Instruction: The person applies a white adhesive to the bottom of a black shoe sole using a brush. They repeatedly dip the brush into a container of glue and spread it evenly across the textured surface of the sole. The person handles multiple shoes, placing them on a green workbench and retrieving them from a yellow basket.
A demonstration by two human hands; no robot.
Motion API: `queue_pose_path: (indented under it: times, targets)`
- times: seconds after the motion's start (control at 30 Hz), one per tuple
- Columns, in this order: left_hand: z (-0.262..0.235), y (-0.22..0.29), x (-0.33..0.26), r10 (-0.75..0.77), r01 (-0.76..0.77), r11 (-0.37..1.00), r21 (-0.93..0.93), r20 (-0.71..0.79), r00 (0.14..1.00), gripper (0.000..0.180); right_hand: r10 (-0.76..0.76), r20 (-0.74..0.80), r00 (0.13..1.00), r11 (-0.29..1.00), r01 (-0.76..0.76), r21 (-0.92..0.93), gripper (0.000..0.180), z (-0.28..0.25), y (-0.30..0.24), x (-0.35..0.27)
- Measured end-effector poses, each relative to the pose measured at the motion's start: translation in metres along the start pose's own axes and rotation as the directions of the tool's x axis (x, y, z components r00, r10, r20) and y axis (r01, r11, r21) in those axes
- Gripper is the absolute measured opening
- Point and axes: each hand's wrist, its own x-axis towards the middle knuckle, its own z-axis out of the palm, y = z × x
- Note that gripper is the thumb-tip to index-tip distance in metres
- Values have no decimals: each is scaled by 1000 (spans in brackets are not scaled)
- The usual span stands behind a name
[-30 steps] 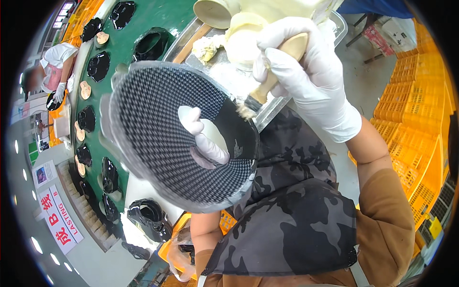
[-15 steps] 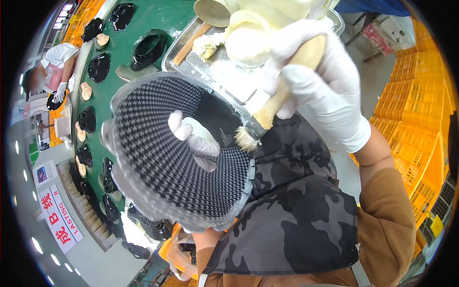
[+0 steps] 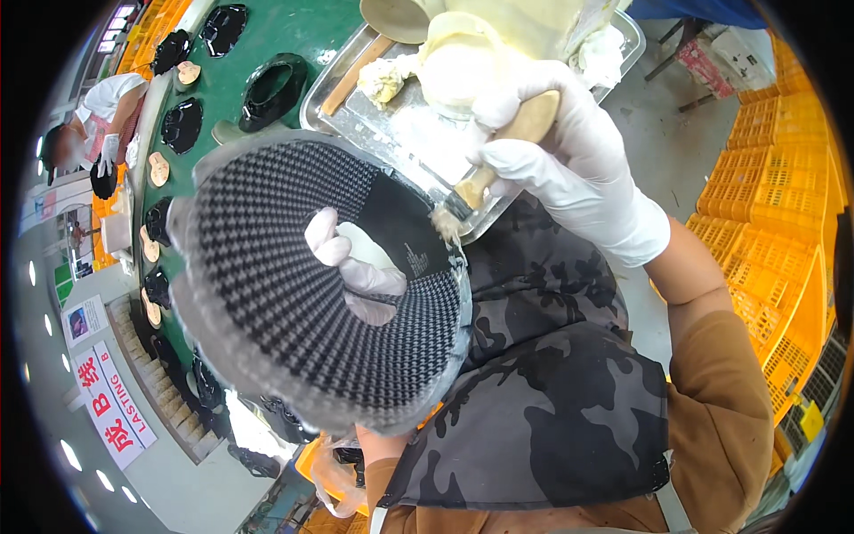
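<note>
My right hand [image 3: 578,169], in a white glove, is closed around the wooden handle of a brush [image 3: 518,129]. Its pale bristles touch or nearly touch the rim of a shoe upper [image 3: 267,294], at the dark plain section on the right. The upper is turned so that its houndstooth lining faces me, with a whitish ragged edge all round. Gloved fingers of my left hand [image 3: 356,267] poke through the opening in its middle, curled and holding it up; the rest of that hand is hidden behind it. Beyond the brush, a metal tray [image 3: 322,96] carries a whitish tub [image 3: 463,62] and a tipped cup [image 3: 396,18].
On the green conveyor [image 3: 307,22] at left lie several shiny black uppers [image 3: 182,126] and pale insole-like pieces [image 3: 158,169]. A co-worker [image 3: 111,102] stands beyond it. Stacked orange crates [image 3: 765,196] line the right. A wooden stick [image 3: 356,76] rests in the tray.
My right hand and the brush have moved left, with the bristles now farther up along the upper's rim. The upper has shifted slightly left and turned a little.
</note>
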Motion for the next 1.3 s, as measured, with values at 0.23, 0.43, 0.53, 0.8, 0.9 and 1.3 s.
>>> queue_pose_path:
  times: [0.23,0.43,0.53,0.8,0.9,1.3]
  targets:
    - [-32,23,1,-391,403,915,-5,230,891,41,-367,28,930,910,366,-196,20,0,24,21]
    - [-51,43,0,-793,864,496,85,448,412,51,-340,-104,935,938,330,-106,23,-5,23,28]
    - [-37,49,41,-869,905,-333,-266,458,-185,55,-257,-264,930,963,269,10,20,-3,26,26]
    - [-44,37,61,-654,628,-720,-295,589,-474,58,-6,-394,919,998,31,58,16,-7,53,0]
    - [-47,36,62,-638,614,-731,-299,619,-458,60,50,-397,917,998,-26,66,16,-9,57,-5]
    - [-57,41,46,-822,849,-460,-262,486,-296,63,-225,-398,889,931,76,-357,32,-37,22,-37]
